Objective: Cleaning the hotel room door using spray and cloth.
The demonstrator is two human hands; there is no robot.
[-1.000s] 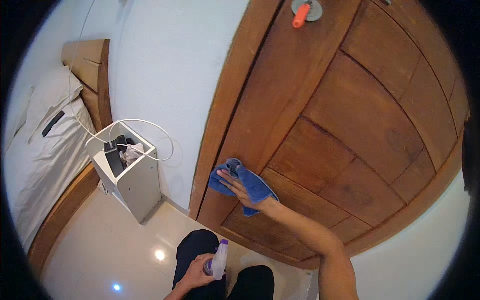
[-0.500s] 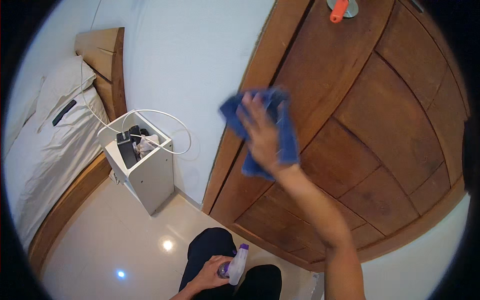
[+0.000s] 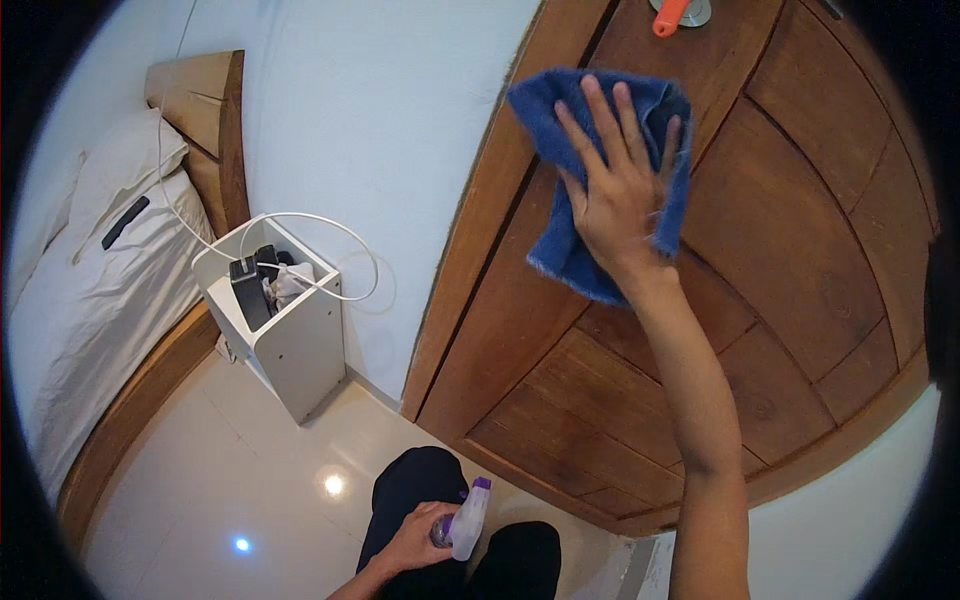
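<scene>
My right hand (image 3: 622, 205) lies flat with fingers spread on a blue cloth (image 3: 570, 240), pressing it against the brown wooden door (image 3: 810, 230). The cloth's frayed edges stick out around the hand, and one upper corner reaches over the door frame. Low in the view, near my knees, my left hand (image 3: 415, 538) is closed round a spray bottle (image 3: 468, 520) with a whitish, purple-tipped spray head. The fingers and the spray head hide most of the bottle's body.
An orange door handle cover (image 3: 668, 18) sits near the door's top. Left of the door, a white open-topped cabinet (image 3: 300, 370) holds dark items and a looping white cable (image 3: 375, 270). A bed (image 3: 90, 330) with a black remote (image 3: 125, 222) is at far left.
My right hand has moved up and to the right across the door with the blue cloth. My left hand stays almost where it was, still round the spray bottle.
</scene>
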